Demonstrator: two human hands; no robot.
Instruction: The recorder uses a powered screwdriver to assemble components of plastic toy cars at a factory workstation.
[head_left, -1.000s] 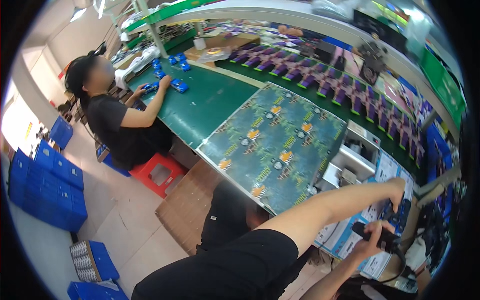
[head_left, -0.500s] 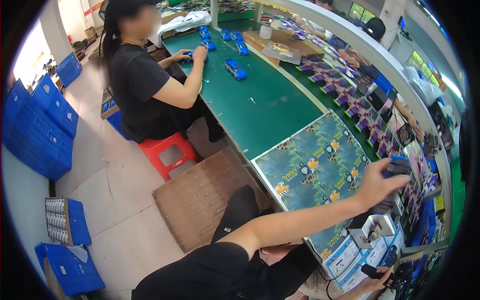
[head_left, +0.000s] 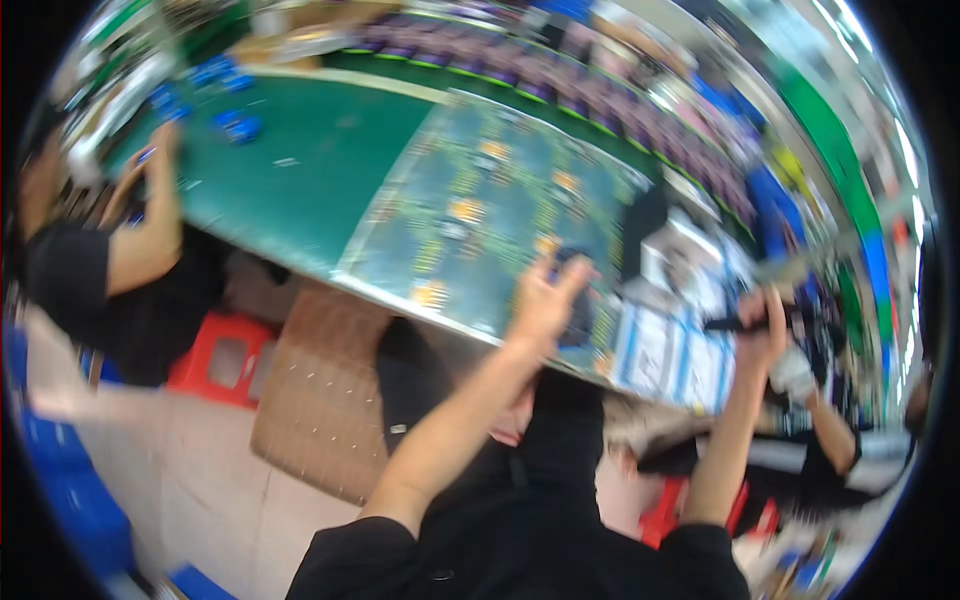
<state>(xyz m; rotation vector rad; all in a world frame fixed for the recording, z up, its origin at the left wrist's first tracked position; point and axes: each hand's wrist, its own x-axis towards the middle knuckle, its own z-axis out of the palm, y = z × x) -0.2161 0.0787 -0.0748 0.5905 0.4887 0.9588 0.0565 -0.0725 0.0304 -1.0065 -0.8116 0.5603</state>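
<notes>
My left hand (head_left: pixel 543 305) is closed round a toy car (head_left: pixel 575 308), dark on the side that shows and blurred. It is held over the near right part of a mat (head_left: pixel 400 245) patterned with animals and leaves. My right hand (head_left: pixel 765 335) grips a black hand tool (head_left: pixel 728 325) that looks like an electric screwdriver, its thin end pointing left. Below that end lie blue-and-white printed sheets (head_left: pixel 665 365). Beyond them a pale metal fixture (head_left: pixel 685 262) stands on the bench, too smeared to make out in detail.
Several blue toy cars (head_left: pixel 238 127) lie on the green belt (head_left: pixel 290 150) at the left, beside a co-worker (head_left: pixel 110 270). A row of purple-and-black parts (head_left: pixel 545 78) runs along the far side. A brown cardboard sheet (head_left: pixel 320 400) and red stool (head_left: pixel 222 360) are below the bench.
The view has swung to the right. My left hand has drawn the toy car back from the far bench side to over the mat's near part. My right hand still holds the tool.
</notes>
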